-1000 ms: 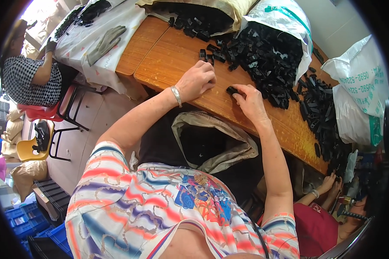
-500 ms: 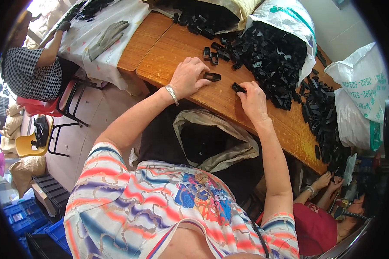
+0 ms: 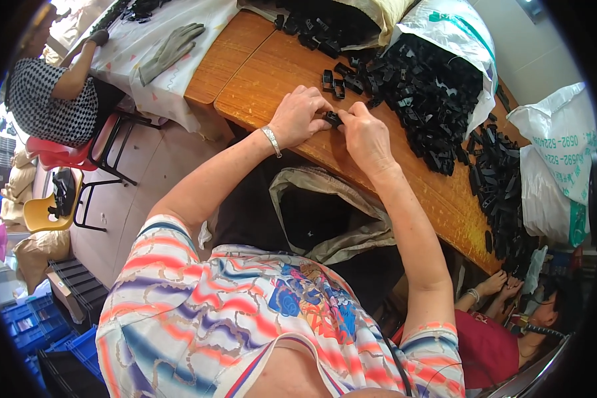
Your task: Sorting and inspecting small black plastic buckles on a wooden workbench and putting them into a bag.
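My left hand (image 3: pixel 300 118) is closed on a small black hollow plastic part (image 3: pixel 332 119) just above the wooden table (image 3: pixel 259 96). Against that part presses my right hand (image 3: pixel 366 138), its thumb and fingers pinched together. The smaller black plastic piece in the right hand is mostly hidden by the fingers. Just beyond the hands, a pair of black hollow plastic frames (image 3: pixel 333 85) lies on the table. To the right spreads a big heap of black plastic parts (image 3: pixel 421 99), spilling from a white woven sack (image 3: pixel 444 23).
A second pile of longer black pieces (image 3: pixel 494 179) lies at the right, beside another white sack (image 3: pixel 554 159). An open cloth bag (image 3: pixel 285 179) sits below the table's near edge. Co-workers sit at far left (image 3: pixel 53 99) and lower right (image 3: pixel 484 351). A grey glove (image 3: pixel 172 53) lies on the covered table.
My right hand has moved left, bringing its small black piece up to the hollow part in my left hand. The hands were apart before and now meet.
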`<state>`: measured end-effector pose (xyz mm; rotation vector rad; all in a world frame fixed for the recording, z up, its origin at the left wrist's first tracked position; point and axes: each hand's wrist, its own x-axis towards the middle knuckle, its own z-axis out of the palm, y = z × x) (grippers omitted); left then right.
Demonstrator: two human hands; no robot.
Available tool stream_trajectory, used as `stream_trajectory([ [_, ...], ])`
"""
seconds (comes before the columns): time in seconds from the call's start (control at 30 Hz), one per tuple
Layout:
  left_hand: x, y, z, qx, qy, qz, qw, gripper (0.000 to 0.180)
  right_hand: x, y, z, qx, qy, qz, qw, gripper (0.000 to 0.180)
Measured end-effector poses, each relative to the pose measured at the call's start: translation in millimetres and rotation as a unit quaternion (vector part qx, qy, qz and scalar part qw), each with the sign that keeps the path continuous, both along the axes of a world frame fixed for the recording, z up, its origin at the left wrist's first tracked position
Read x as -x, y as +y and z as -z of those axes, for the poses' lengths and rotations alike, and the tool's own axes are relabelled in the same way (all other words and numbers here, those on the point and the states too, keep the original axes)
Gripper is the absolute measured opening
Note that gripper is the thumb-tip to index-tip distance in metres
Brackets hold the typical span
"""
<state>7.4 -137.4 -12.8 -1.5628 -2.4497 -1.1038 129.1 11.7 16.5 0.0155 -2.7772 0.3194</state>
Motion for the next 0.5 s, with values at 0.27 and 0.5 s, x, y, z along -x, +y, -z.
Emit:
stream_trajectory([
  [0.27,10,2,2,-0.009,0.029,0.066,0.997,0.025,-4,-2,8,-0.056,0.059,0.020,0.996,0.026],
  [0.5,51,12,-23,-0.031,0.064,-0.003,0.997,0.019,-114,-40,-7,0.133,-0.032,-0.012,0.991,0.027],
])
